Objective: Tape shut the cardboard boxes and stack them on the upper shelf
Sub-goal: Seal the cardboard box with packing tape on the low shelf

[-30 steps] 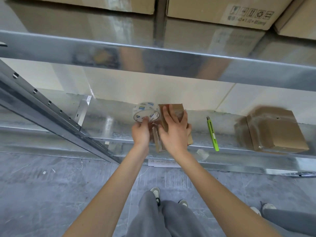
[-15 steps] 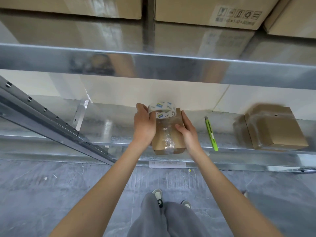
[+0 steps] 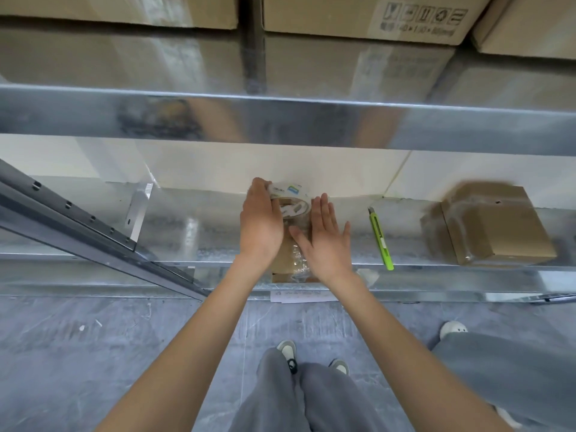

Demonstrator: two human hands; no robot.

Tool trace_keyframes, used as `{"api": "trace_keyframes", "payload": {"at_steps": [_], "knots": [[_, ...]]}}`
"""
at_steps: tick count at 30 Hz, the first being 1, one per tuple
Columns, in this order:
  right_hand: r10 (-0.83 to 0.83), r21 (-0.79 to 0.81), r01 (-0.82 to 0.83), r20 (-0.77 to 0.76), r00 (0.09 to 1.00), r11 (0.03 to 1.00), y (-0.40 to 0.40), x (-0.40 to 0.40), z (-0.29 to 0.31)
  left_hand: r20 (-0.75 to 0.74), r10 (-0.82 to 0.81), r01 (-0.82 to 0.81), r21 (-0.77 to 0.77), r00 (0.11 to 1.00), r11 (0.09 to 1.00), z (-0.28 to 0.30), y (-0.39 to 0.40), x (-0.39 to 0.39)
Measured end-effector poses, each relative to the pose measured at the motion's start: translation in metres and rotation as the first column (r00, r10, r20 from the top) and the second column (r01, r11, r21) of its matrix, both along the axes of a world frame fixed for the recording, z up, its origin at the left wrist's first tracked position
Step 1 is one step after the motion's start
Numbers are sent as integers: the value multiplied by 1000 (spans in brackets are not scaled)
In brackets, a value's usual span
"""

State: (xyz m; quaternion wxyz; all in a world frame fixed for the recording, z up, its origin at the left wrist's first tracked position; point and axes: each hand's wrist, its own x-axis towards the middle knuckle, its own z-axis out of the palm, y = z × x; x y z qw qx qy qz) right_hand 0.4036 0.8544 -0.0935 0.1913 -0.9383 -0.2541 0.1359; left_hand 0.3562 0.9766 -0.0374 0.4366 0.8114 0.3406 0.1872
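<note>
A small cardboard box (image 3: 288,260) sits on the lower metal shelf (image 3: 193,241), pressed flat under the straight fingers of the right hand (image 3: 324,241). A roll of clear packing tape (image 3: 291,199) is gripped by the left hand (image 3: 260,226) at the box's far end. A green utility knife (image 3: 381,238) and a second taped box (image 3: 495,224) lie to the right.

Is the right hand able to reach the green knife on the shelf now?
Probably yes. The right hand lies flat and holds nothing, and the bare shelf between it and the green knife shows nothing in the way.
</note>
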Motion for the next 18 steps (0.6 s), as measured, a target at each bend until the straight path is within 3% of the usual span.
{"api": "trace_keyframes", "payload": {"at_steps": [5, 10, 18], "knots": [[14, -41, -14, 9, 1000, 999, 0, -1, 1, -163, -65, 114, 318, 985, 941, 13, 38, -15], [21, -58, -20, 12, 1000, 998, 0, -2, 3, -295, -13, 148, 439, 955, 886, 8, 49, -36], [32, -92, -30, 24, 999, 995, 1, -1, 4, -391, -48, 194, 345, 919, 918, -28, 52, -43]]}}
